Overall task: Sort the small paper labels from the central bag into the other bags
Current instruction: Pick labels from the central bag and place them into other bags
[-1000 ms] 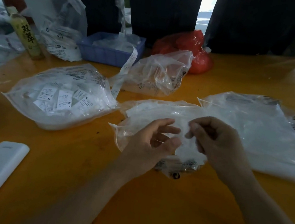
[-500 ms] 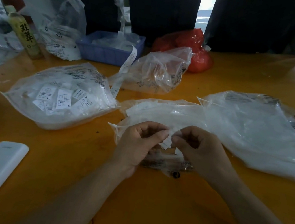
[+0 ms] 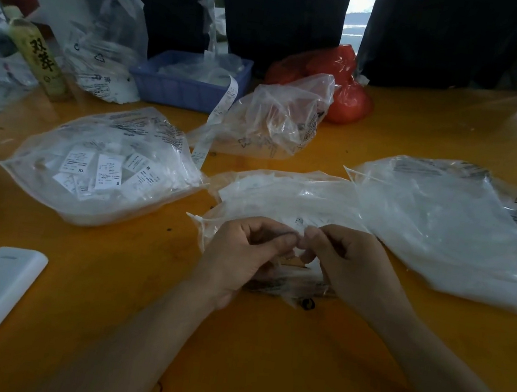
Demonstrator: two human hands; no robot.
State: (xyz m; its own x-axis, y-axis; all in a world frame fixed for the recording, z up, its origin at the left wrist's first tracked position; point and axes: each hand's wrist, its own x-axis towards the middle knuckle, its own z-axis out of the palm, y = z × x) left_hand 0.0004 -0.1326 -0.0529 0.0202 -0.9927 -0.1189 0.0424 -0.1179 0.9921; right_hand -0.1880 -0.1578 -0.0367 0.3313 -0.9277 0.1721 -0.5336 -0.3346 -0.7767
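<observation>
Over the mouth of the central bag [image 3: 287, 196], on the orange table [image 3: 260, 362], the left hand [image 3: 242, 253] and right hand [image 3: 351, 262] are brought fingertip to fingertip, fingers curled and apparently pinching something small; whether a label is held cannot be told. Labels would best be separated singly and their size mark read before being dropped into the left bag [image 3: 102, 164] or right bag [image 3: 452, 226].

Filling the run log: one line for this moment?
left hand: fingers curled | right hand: fingers curled | both over central bag | label: not discernible
</observation>
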